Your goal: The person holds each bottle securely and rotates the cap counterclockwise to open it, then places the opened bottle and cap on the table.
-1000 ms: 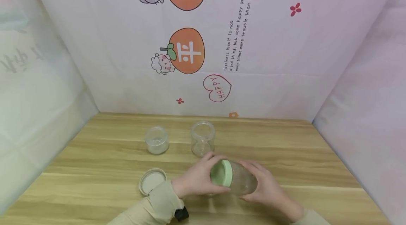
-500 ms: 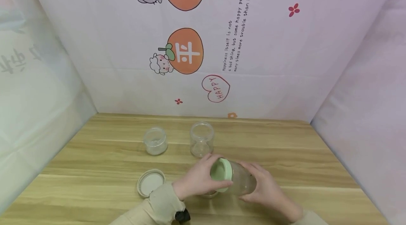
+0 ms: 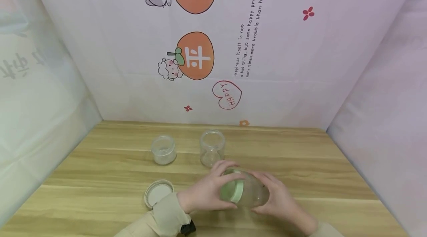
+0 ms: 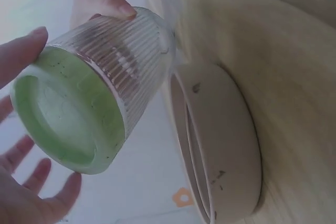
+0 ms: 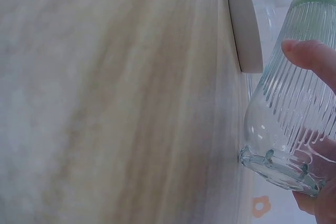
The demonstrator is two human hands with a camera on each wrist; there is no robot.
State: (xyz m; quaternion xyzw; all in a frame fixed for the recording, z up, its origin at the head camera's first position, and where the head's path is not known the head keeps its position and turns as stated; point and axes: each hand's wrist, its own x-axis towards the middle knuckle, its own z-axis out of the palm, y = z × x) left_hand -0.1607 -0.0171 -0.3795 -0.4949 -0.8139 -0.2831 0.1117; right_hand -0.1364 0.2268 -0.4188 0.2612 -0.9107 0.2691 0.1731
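Observation:
A ribbed clear glass jar (image 3: 253, 192) lies tilted on its side in the air between my hands, its pale green lid (image 4: 100, 140) facing left. My right hand (image 3: 280, 200) grips the jar's body near the base, with the thumb (image 5: 310, 59) along the ribbed wall. Around the lid, my left hand (image 3: 205, 192) has its thumb and fingers spread to either side, fingertips at the rim. The left wrist view shows one fingertip (image 4: 72, 182) against the lid's lower edge. Close beyond the jar, a beige round lid (image 4: 231, 140) rests on the wooden table.
A short clear jar (image 3: 163, 151) and a taller clear jar (image 3: 212, 146) stand toward the back of the table (image 3: 300, 155). An upturned white lid (image 3: 159, 194) lies left of my left wrist. Printed cloth walls (image 3: 277, 99) enclose the table's back and sides.
My left hand has shifted its hold on the green lid, its thumb lower and a finger now across the top. My right hand and the jar stay nearly in place.

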